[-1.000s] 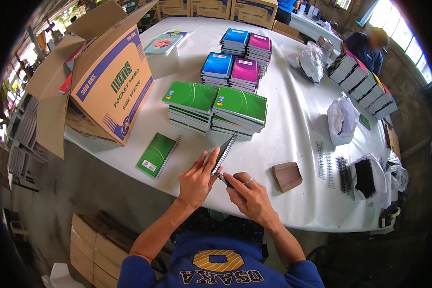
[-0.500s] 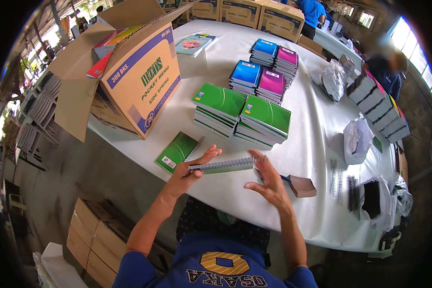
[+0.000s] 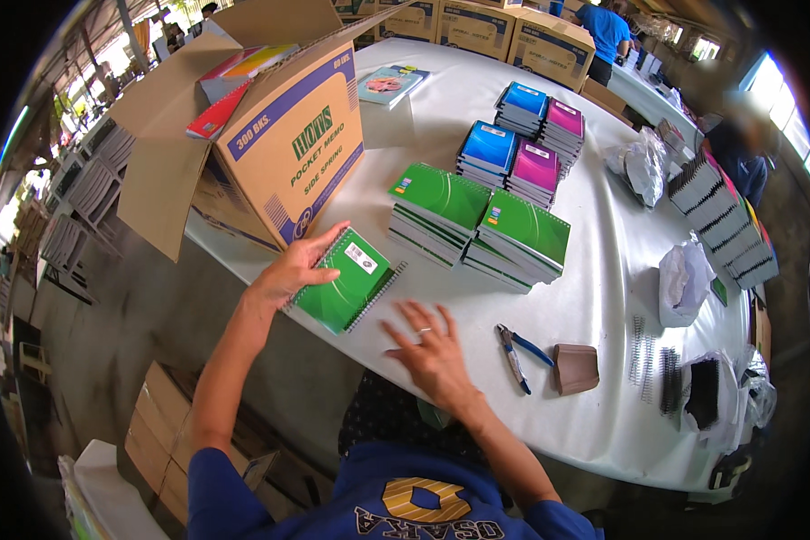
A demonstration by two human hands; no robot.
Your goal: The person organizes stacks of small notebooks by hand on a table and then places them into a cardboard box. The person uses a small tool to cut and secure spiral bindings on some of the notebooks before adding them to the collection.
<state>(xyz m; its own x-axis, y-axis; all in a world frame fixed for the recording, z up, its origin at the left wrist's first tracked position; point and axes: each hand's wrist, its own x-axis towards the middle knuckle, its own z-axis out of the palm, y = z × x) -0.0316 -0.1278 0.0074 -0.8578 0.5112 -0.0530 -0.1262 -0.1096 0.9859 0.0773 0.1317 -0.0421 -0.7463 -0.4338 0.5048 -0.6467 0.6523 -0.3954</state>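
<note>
My left hand grips a green spiral notebook along its left side, thumb lying across the cover. It is low over the table's near left edge; a second spiral edge shows along its right side, apparently from another green notebook beneath. My right hand is open, fingers spread and slightly blurred, just right of the notebook with nothing in it. Blue-handled pliers lie on the table beyond that hand, beside a small brown block.
Stacks of green notebooks, blue ones and magenta ones fill the table's middle. An open carton stands at left. Loose wire spirals, plastic bags and leaning notebook stacks are at right. Other people work at the far side.
My left hand has carried its notebook leftward and turned it from edge-on to cover-up, over where another green notebook lay. The right hand has come away from the spiral, leaving the pliers in full view.
</note>
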